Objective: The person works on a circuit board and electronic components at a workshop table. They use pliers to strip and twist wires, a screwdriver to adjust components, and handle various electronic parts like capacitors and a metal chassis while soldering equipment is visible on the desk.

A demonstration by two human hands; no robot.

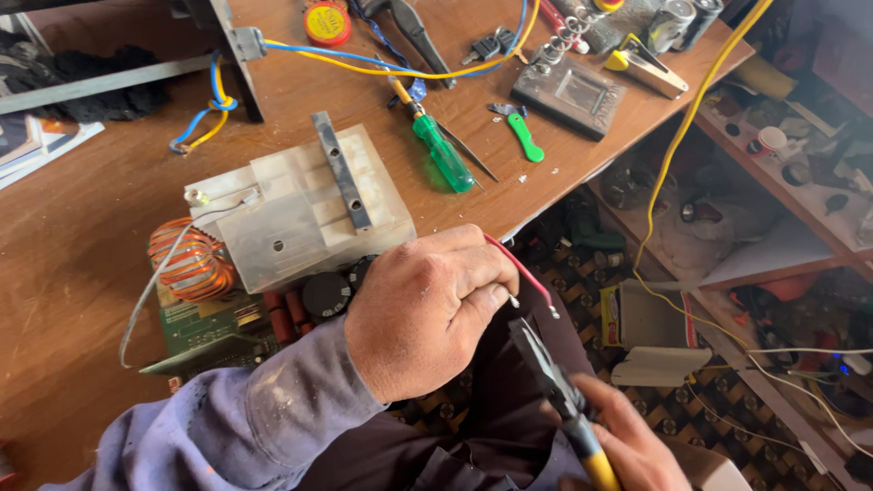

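My left hand (427,305) rests on the near edge of a green circuit board (218,323) and pinches a red wire (523,273) whose bare end sticks out to the right. My right hand (627,441) grips yellow-handled pliers (555,386), their dark jaws pointing up toward the wire's tip, just below it. The board carries a large aluminium heat sink (300,205), a copper coil (186,264) and black capacitors (327,293). It lies at the front edge of a wooden table (91,182).
A green-handled screwdriver (443,153), a small green tool (525,136), a dark metal tray (568,94), a red-yellow tape roll (327,23) and blue and yellow cables (364,59) lie further back. Cluttered shelves (782,182) stand to the right, over a patterned floor.
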